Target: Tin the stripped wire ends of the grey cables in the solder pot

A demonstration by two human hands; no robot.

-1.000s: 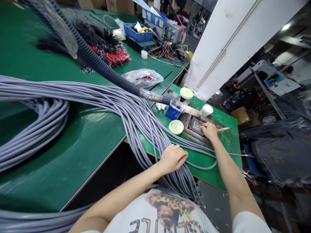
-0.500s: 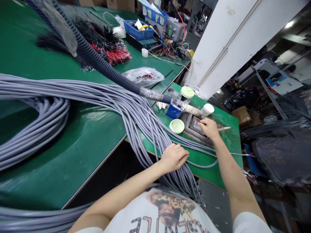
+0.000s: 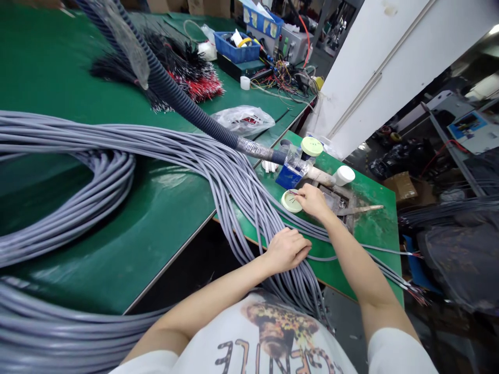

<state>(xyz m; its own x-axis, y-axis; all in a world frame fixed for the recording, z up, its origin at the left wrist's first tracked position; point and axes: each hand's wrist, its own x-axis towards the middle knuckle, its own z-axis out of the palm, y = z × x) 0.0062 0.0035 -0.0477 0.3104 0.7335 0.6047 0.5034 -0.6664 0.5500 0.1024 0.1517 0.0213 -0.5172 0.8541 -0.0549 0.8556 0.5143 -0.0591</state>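
Note:
My right hand (image 3: 313, 200) is closed in a pinch on thin wire ends (image 3: 295, 193), with their tips over a shallow pale-green dish (image 3: 291, 206). My left hand (image 3: 287, 250) lies with curled fingers on the bundle of grey cables (image 3: 249, 189); what is under its fingers is partly hidden. Right of the dish sits a dirty metal solder pot (image 3: 331, 200), partly covered by my right hand. A flat scraper with a wooden handle (image 3: 364, 209) rests across it.
A ribbed dark hose (image 3: 187, 111) slants down to a blue box (image 3: 288, 176) by the pot. A white cup (image 3: 344, 175) and a pale-green lidded jar (image 3: 312, 146) stand behind. Stripped cable ends (image 3: 417, 293) overhang the right edge. Black and red wires (image 3: 183, 72) lie on the left table.
My right hand has moved left, from above the solder pot to the pale-green dish, uncovering the scraper's blade. My left hand stays on the cables. The whole view has shifted slightly.

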